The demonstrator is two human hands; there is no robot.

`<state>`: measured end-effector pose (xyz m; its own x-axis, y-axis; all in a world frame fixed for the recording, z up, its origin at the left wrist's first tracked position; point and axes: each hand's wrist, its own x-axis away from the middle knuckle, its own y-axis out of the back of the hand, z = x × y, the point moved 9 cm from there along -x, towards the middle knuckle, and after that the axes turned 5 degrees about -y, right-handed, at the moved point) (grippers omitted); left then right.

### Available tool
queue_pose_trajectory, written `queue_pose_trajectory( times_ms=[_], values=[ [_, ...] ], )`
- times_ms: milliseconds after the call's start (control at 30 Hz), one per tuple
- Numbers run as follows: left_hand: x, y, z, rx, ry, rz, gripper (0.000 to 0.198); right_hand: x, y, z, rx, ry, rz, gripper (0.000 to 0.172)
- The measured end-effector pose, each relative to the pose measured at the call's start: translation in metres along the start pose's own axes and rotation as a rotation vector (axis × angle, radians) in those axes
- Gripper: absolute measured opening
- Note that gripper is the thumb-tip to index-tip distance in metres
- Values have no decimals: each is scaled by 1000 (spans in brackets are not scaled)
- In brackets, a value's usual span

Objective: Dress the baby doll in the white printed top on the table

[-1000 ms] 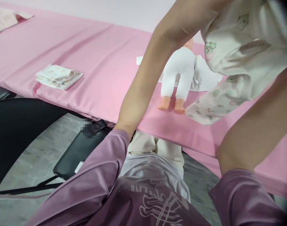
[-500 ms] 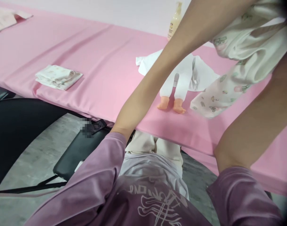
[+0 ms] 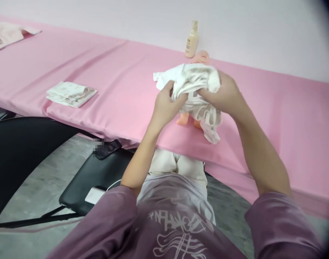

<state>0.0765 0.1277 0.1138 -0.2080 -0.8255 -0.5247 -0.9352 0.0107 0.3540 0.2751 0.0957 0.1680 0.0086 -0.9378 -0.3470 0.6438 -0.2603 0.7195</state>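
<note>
My left hand and my right hand grip a pair of white printed baby pants, bunched between them. Its gathered edge shows by my right hand, and one end dangles low. Both thumbs press into the cloth; the other fingers are mostly hidden behind it. Below the bundle a baby doll lies on its back, its head toward the wall and one bare foot toward me. The doll's white top spreads out at the left, while the pants cover most of its body from view.
A pump bottle stands near the doll's head, by the wall. Left on the pink-covered table lies a folded printed cloth; a pale pink cloth is farther off. A black chair bears a phone and a white power bank.
Both hands have come down from the upper right to above the doll, bringing the pants along. Once spread and hanging, the pants are now bunched up. The doll's head has come into view.
</note>
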Motion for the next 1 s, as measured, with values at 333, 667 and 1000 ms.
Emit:
queue_pose_trajectory(
  times_ms=[333,667,1000],
  values=[
    [67,-12,50,-15,247,168,25,38,-62,-26,52,-164,276,28],
    [76,-24,69,158,146,117,39,46,-79,-46,-176,-83,291,50],
    [75,-30,75,-65,243,242,23,54,-86,-62,-25,-165,230,48]
  ],
)
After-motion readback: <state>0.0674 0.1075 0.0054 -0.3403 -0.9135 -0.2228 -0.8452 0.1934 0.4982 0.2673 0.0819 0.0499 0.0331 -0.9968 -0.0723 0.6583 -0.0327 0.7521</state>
